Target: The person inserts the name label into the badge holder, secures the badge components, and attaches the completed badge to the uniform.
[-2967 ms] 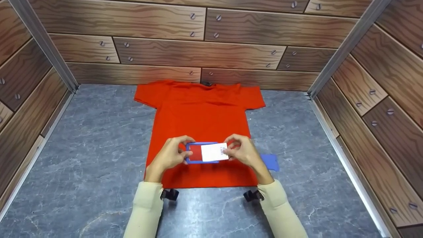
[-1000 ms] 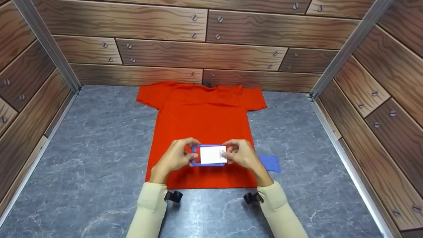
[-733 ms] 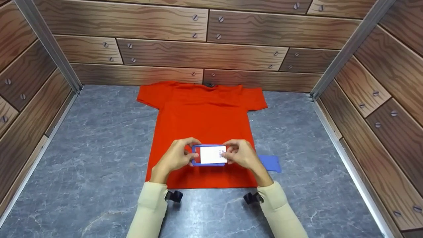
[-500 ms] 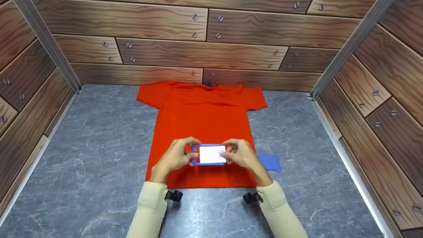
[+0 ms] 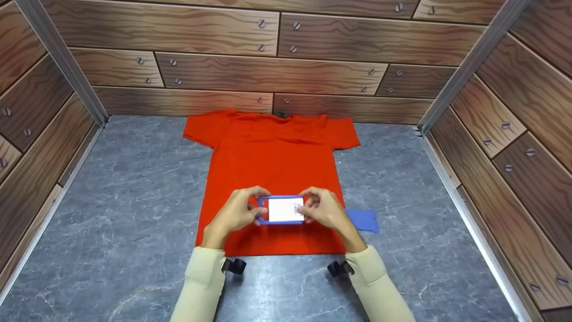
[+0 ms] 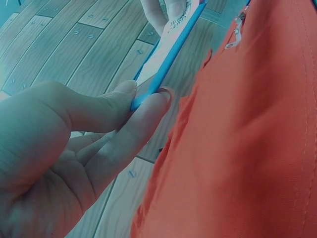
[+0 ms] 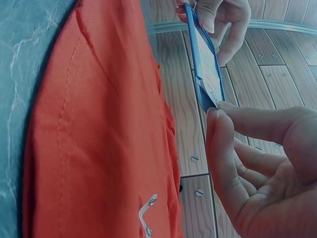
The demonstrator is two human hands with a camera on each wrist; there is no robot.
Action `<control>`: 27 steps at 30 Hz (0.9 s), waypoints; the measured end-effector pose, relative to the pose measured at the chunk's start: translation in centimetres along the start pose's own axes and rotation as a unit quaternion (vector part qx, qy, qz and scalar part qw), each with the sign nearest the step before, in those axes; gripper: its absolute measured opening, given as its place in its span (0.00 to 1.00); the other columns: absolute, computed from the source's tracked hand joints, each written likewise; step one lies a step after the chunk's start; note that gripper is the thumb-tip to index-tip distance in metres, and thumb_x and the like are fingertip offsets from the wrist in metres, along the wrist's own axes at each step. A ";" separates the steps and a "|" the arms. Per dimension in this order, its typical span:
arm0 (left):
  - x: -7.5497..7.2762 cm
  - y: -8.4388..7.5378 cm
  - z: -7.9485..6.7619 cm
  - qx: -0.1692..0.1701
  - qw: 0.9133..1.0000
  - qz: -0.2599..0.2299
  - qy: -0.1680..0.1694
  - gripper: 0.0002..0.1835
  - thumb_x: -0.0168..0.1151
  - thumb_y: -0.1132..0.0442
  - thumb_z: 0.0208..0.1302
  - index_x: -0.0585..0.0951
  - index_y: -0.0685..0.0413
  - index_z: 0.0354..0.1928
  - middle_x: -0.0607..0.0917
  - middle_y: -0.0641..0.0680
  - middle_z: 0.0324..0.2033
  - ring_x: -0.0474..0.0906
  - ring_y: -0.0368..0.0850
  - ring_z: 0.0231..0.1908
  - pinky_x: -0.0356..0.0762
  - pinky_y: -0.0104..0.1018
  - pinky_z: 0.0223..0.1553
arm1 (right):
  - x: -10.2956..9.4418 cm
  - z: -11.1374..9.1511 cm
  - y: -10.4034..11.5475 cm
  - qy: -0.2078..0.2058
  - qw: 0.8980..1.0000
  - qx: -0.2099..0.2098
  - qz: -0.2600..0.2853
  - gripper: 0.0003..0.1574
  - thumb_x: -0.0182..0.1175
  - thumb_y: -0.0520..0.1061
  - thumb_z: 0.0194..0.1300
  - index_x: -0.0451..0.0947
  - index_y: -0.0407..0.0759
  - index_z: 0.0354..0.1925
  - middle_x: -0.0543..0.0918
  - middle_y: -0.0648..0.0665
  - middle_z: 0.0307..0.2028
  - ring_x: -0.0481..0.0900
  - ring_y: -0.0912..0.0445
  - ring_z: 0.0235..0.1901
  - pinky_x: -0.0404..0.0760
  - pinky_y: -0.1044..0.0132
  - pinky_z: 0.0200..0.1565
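Note:
My left hand (image 5: 232, 213) pinches the left end of a blue-framed card holder (image 5: 281, 222) between thumb and fingers. A white card (image 5: 280, 209) with dark print lies in the frame; a strip of the see-through window shows red at its left. With thumb and fingertips my right hand (image 5: 325, 208) pinches the card's right end at the holder's right side. In the right wrist view, the card (image 7: 207, 62) sits within the blue edges, its near end at my fingertips. Both hands hold the holder over the lower part of a red T-shirt (image 5: 277, 165) spread flat.
A flat blue rectangular piece (image 5: 364, 220) lies on the grey marbled surface (image 5: 402, 188), just right of the shirt and partly behind my right forearm. Wood-patterned walls (image 5: 286, 67) with metal corner posts enclose the back and both sides.
Over three seconds the card has slid left into the blue holder, from sticking out at the right to lying nearly within it. In the last second it has shifted slightly further left.

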State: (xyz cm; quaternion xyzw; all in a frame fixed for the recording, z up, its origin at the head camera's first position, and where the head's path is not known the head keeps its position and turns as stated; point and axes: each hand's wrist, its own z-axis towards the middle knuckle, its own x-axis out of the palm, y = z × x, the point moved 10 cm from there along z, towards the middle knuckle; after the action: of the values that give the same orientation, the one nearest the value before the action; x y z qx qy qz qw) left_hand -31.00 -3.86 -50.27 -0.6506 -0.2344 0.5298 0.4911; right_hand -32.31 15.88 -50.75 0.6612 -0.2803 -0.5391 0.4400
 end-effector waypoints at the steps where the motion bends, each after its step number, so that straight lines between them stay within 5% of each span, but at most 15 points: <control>1: 0.0 0.0 0.0 0.000 1.000 -0.001 0.000 0.18 0.68 0.71 0.67 0.82 0.54 0.57 0.80 0.60 0.44 0.85 0.44 0.25 0.89 0.53 0.32 | 0.0 0.0 0.0 -0.001 1.000 0.001 0.000 0.21 0.73 0.35 0.61 0.82 0.32 0.51 0.85 0.35 0.26 0.81 0.58 0.17 0.89 0.45 0.31; 27: 0.3 0.1 0.1 -0.010 1.000 -0.007 0.005 0.19 0.68 0.72 0.66 0.83 0.53 0.57 0.80 0.60 0.44 0.84 0.45 0.25 0.89 0.51 0.32 | 0.2 -0.2 0.2 -0.009 1.000 0.008 -0.017 0.20 0.74 0.34 0.60 0.81 0.33 0.49 0.84 0.38 0.25 0.81 0.58 0.17 0.89 0.49 0.28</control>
State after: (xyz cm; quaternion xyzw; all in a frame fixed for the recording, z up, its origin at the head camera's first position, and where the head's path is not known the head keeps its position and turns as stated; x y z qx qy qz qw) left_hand -30.99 -3.63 -50.54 -0.6569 -0.2416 0.5205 0.4891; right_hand -31.99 15.65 -50.66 0.6645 -0.2776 -0.5502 0.4228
